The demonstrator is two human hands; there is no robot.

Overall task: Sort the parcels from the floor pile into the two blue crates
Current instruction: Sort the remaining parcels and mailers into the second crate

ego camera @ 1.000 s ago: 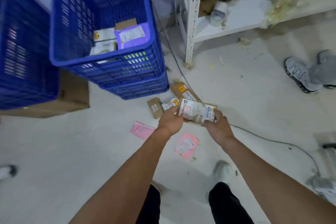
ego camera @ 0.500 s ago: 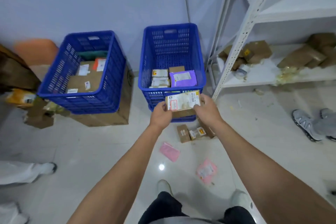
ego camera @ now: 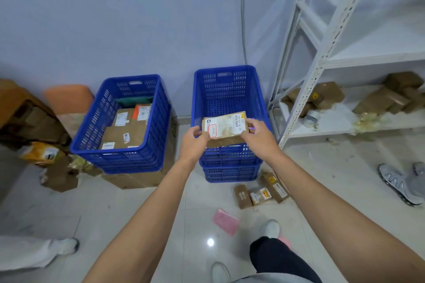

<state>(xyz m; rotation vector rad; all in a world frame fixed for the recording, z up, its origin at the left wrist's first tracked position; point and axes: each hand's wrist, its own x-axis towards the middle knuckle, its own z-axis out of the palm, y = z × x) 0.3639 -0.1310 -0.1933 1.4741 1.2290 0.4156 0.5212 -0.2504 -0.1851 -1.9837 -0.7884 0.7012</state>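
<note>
1. The left hand (ego camera: 194,142) pinches the left end of a brown parcel (ego camera: 224,127), thumb on the labelled face. The right hand (ego camera: 259,139) pinches the right end the same way. Both hands are clamped on it, and the parcel spans the gap between them.
2. The parcel is held label up, tilted toward the camera, just over the near rim of the right blue crate (ego camera: 230,89). It hides most of what lies inside that crate.
3. The step in hand looks like placing it. To do that well, confirm the label first, then carry the parcel past the near rim and lower it. Both hands should let go together so it lands flat rather than catching on the edge.
4. If the label points the other way, the left blue crate (ego camera: 122,158) stands to the left of the left hand, well apart. It sits on a cardboard box (ego camera: 138,180) and already holds parcels.
5. The floor pile (ego camera: 259,193) lies below the right forearm, at the foot of the right crate: three brown parcels touching. A pink mailer (ego camera: 226,221) lies nearer the feet.
</note>
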